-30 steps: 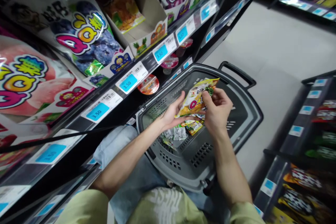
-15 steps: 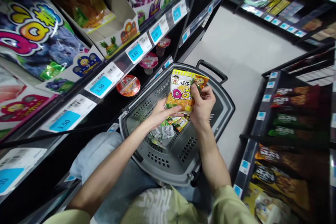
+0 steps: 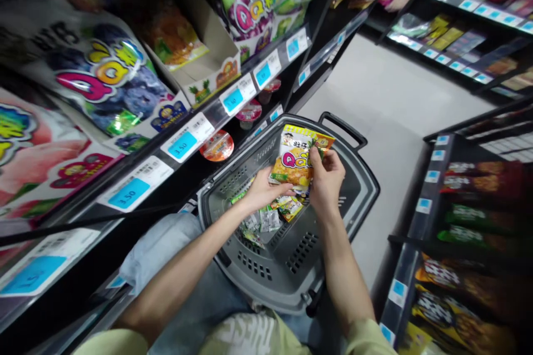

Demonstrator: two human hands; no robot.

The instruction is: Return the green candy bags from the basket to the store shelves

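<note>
Both my hands hold yellow-and-white gummy candy bags [image 3: 293, 165] with "QQ" lettering over a grey shopping basket [image 3: 275, 291]. My left hand [image 3: 266, 191] grips the lower left corner of the front bag, thumb across its bottom edge. On the right side, my right hand [image 3: 327, 177] pinches the bag with its thumb in front. An orange-topped edge behind suggests more than one bag, but I cannot tell how many. Beneath my hands, several small candy packets [image 3: 268, 219], silver, green and yellow, lie in the basket.
At left, a shelf holds blueberry gummy bags [image 3: 120, 77], grape gummy bags [image 3: 254, 5] and price tags [image 3: 183, 144]. Jelly cups [image 3: 217, 146] sit on the shelf below. Snack packs [image 3: 470, 177] fill a rack at right. Pale floor [image 3: 387, 83] lies beyond the basket.
The view has shifted, so shelves, basket and hands appear lower and slightly to the right. Both hands keep hold of the bag in nearly the same pose.
</note>
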